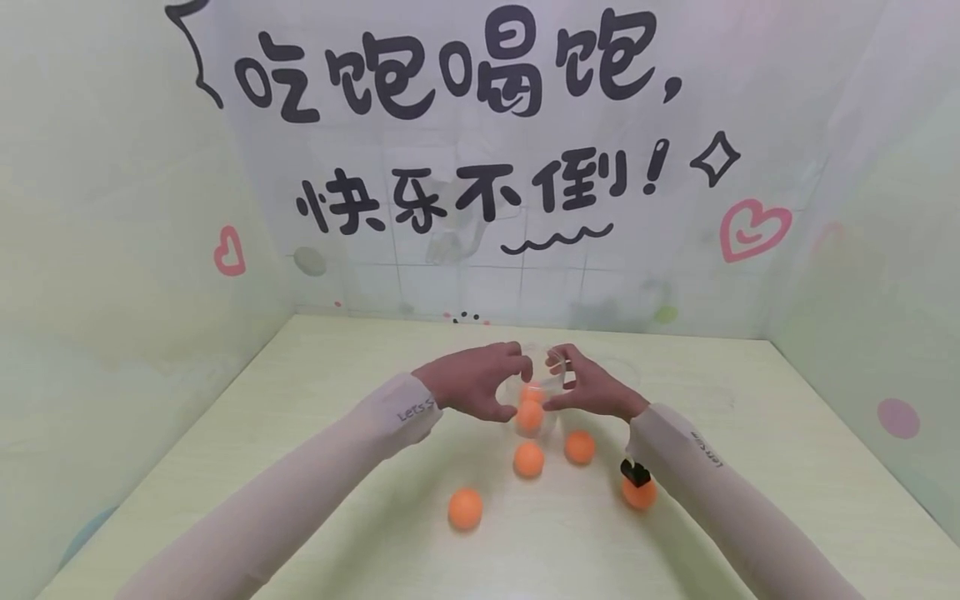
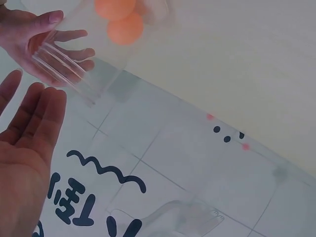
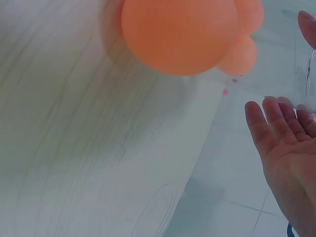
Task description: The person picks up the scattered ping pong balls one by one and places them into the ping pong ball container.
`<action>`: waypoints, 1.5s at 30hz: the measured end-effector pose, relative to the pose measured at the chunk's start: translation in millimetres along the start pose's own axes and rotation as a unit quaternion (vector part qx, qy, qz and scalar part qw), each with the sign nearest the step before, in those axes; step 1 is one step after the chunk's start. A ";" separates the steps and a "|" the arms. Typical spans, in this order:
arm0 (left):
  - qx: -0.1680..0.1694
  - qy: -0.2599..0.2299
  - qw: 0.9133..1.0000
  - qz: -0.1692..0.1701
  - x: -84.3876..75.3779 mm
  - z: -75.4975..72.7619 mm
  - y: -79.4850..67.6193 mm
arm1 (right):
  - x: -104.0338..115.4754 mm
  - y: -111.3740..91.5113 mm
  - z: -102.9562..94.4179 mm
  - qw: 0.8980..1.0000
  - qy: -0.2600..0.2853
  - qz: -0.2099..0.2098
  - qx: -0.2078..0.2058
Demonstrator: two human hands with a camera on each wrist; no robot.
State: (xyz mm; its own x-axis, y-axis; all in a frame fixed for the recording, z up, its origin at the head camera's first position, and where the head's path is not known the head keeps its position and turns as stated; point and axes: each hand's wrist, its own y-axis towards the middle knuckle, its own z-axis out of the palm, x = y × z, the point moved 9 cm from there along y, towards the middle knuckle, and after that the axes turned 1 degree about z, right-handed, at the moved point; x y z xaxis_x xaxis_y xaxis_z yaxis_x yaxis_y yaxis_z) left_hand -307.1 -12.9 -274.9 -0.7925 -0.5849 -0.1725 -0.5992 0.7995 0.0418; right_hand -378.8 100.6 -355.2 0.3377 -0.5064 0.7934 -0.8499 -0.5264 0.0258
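Observation:
A clear cup [image 1: 551,382] stands on the table with two orange balls [image 1: 529,417] stacked inside. My left hand [image 1: 476,379] arches around its left side, thumb in front and fingers toward the rim. In the left wrist view these fingers [image 2: 49,113] are nearly straight, with their tips close to the rim. On the other side is my right hand [image 1: 596,390], thumb and fingers spread around the cup. Its fingertips overlap the clear wall in the left wrist view. Loosely bent right fingers [image 3: 276,123] show in the right wrist view.
Several loose orange balls [image 1: 465,508] lie on the pale table [image 1: 352,467] in front of the cup. One is by my right sleeve, partly behind a small black piece [image 1: 635,472]. A clear circular outline [image 3: 158,212] lies near the table's back edge. Printed walls enclose the table.

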 end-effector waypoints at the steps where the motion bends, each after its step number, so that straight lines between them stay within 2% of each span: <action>1: 0.002 0.002 1.000 -0.002 0.1 1.0 -1.3 | 0.0 -0.3 0.2 1.000 0.000 0.001 0.000; 9: 0.002 0.005 1.000 -0.002 0.3 8.1 -12.4 | 0.5 -1.9 0.1 1.000 0.010 0.001 -0.001; 18: 0.017 0.019 0.999 -0.024 5.0 23.1 -27.7 | 0.1 -1.2 -0.4 1.000 0.013 0.003 -0.003; 27: 0.032 0.012 0.999 -0.011 -3.0 35.3 -39.8 | -0.3 -1.3 0.0 1.000 0.013 0.008 -0.002; 36: 0.086 -0.019 0.996 -0.015 -10.0 66.6 -48.9 | -0.9 -0.4 -3.1 1.000 0.007 -0.004 -0.003; 40: 0.096 -0.017 0.995 -0.003 -17.4 78.3 -55.0 | -1.4 -0.3 -2.1 1.000 0.008 -0.004 -0.004; 45: 0.097 0.011 0.995 0.026 -30.2 90.9 -62.7 | 0.3 -1.3 0.0 1.000 0.009 -0.010 -0.004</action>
State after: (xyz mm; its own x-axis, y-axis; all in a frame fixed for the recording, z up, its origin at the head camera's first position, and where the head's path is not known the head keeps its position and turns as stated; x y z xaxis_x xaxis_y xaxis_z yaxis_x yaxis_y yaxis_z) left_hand -235.3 -32.9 -361.8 -0.8257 -0.5425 -0.1543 -0.5250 0.8393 -0.1413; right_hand -377.6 101.1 -355.0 0.3470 -0.4842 0.8032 -0.8468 -0.5298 0.0465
